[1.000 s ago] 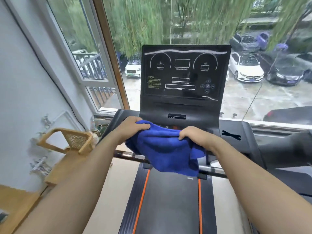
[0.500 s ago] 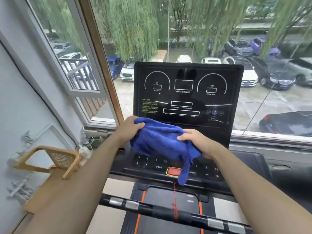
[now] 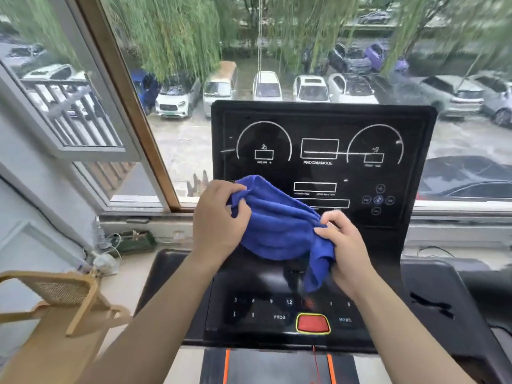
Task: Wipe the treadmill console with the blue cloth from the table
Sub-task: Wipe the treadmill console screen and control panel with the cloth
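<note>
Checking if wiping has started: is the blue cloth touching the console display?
Cannot tell. The head view shows the blue cloth, gripped by the left hand and right hand, overlapping the console display; head-on, neither contact nor gap shows.

Light wooden desk (image 3: 52, 353) sitting at the lower left, pale wooden frame with a woven cane panel (image 3: 59, 292) standing on it, pale floor strip (image 3: 130, 275) under the window carrying tangled white cables (image 3: 106, 260).
</note>
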